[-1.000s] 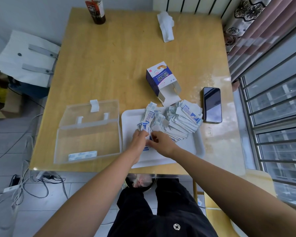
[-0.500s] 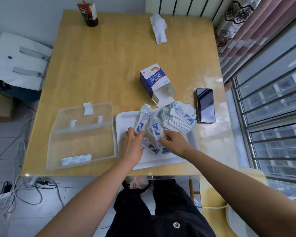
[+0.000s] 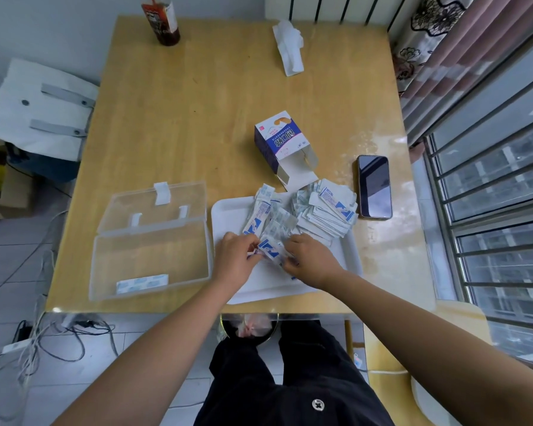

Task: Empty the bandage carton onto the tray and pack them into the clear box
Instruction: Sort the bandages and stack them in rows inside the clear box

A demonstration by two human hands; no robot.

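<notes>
- the left hand [image 3: 236,256] and right hand [image 3: 308,259] have drawn in toward each other over the near middle of the white tray [image 3: 225,216]. half a second ago they were set wider, with loose strips fanned between them.
- both hands now have their fingers curled in, pinching a small bunch of wrapped bandages [image 3: 270,247] from either side. the number of strips in the pinch is too blurred to tell.
- the larger heap of bandages [image 3: 326,210] lies at the tray's far right as before, untouched, near the phone [image 3: 374,186].
- the bandage carton [image 3: 282,142] lies on its side on the table [image 3: 197,118] just beyond the tray, its flap open toward the tray. it looks emptied, so that step seems done.
- the clear box [image 3: 151,256] sits open just left of the tray, with a single bandage strip [image 3: 142,283] at its near wall. packing has barely begun.
- judging by the closing hands, a bunch is being squared up to carry left into the box.
</notes>
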